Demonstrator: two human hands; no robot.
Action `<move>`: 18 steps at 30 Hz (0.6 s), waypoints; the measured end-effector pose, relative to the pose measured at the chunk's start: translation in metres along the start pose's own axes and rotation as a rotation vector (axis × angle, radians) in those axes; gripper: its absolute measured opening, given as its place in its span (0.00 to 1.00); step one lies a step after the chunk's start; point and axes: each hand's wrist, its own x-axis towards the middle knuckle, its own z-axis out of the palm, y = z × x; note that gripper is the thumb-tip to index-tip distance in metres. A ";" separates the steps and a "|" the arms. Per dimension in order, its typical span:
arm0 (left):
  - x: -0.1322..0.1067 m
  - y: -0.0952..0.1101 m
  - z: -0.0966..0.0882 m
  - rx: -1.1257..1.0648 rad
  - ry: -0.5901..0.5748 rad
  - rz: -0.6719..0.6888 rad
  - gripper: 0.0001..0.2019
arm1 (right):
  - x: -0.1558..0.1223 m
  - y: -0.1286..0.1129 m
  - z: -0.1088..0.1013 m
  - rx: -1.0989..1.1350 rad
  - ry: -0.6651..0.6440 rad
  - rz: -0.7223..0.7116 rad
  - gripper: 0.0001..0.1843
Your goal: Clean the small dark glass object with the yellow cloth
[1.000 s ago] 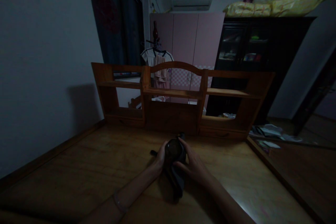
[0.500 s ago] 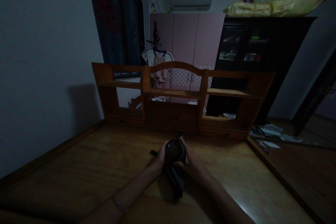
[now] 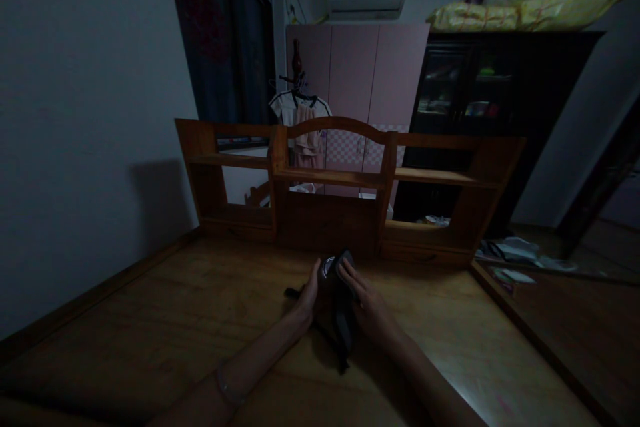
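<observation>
A dark, strapped item (image 3: 343, 320) is between my two hands over the wooden tabletop; the dim light hides its exact kind. Its upper end has a rounded part with a pale, shiny ring (image 3: 328, 267) and a grey flap-like piece (image 3: 345, 257). My left hand (image 3: 307, 297) cups the left side, thumb side up. The fingers of my right hand (image 3: 367, 300) press along the flap from the right. One black strap end (image 3: 293, 293) sticks out beyond my left hand, and another dark end (image 3: 343, 365) hangs toward me.
Behind my hands, a wooden shelf unit (image 3: 330, 179) runs along the back of the tabletop (image 3: 225, 293). A wall (image 3: 90, 147) borders the left, and a raised wooden edge (image 3: 530, 340) the right. Beyond stand a pink wardrobe (image 3: 353, 73) and a black cabinet (image 3: 540, 80).
The item has turned in my hands: its round dark face no longer points up at me. My right fingers have moved onto the flap, and the hanging end has swung slightly up.
</observation>
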 end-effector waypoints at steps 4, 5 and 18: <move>-0.004 -0.002 0.008 -0.049 -0.131 0.009 0.26 | 0.001 -0.008 -0.004 -0.021 0.010 0.011 0.39; -0.006 -0.002 0.011 -0.057 -0.173 -0.004 0.26 | 0.002 -0.010 -0.005 -0.022 0.019 0.019 0.38; -0.018 -0.003 0.013 0.321 -0.138 0.232 0.24 | 0.002 -0.003 -0.006 0.062 0.063 0.005 0.48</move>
